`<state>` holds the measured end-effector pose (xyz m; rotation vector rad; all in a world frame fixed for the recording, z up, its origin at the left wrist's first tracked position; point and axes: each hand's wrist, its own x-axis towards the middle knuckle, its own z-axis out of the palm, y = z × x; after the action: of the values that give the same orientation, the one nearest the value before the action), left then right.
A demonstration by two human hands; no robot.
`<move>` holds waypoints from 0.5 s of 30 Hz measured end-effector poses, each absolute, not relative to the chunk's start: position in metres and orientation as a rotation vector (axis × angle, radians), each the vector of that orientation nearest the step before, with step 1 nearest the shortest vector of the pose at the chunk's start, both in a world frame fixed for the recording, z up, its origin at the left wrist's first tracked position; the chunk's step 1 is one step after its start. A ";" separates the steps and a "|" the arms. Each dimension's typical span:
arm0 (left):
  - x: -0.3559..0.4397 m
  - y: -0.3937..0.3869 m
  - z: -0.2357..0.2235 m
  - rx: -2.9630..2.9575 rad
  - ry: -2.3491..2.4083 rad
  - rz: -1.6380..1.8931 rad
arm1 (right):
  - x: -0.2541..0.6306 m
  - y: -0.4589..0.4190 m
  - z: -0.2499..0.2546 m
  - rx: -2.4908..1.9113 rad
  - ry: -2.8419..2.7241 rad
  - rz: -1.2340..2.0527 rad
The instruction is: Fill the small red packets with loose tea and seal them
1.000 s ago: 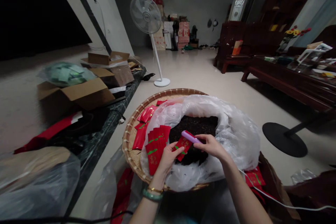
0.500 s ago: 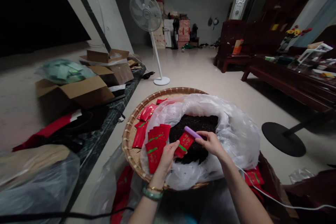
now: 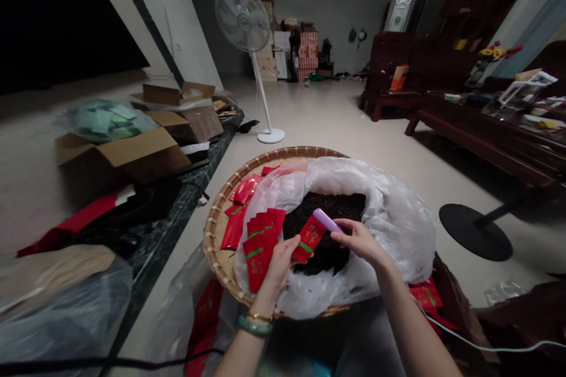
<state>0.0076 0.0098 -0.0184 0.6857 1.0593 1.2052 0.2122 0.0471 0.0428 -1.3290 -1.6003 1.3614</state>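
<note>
My right hand is shut on a purple mini bag sealer, whose tip is at the top edge of a red packet with gold print and a green stripe. My left hand grips that packet's lower part and rests against a fanned stack of similar red packets. Below both hands, dark loose leaves fill the opening of a clear plastic bag. The bag lies in a round woven bamboo tray, and more red packets lie on the tray's left side.
A dark marble counter with cardboard boxes runs along the left. A white floor fan stands ahead, and a black round stand base sits to the right. Dark wooden furniture lines the right side.
The red packet now stands more upright, and the purple sealer has shifted up to its top edge. My right hand has moved slightly right. The whole view has drifted a little left.
</note>
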 end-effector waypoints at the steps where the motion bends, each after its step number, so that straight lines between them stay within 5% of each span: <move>1: 0.008 0.010 -0.018 0.691 1.057 1.205 | 0.209 0.047 0.040 -1.339 -1.630 1.329; 15: 0.009 0.008 -0.013 0.700 1.069 1.199 | 0.205 0.050 0.032 -1.311 -1.750 1.095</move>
<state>0.0094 0.0078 -0.0134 0.6997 1.0688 1.1994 0.2051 0.0499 0.0317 -1.3106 -1.7500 1.0946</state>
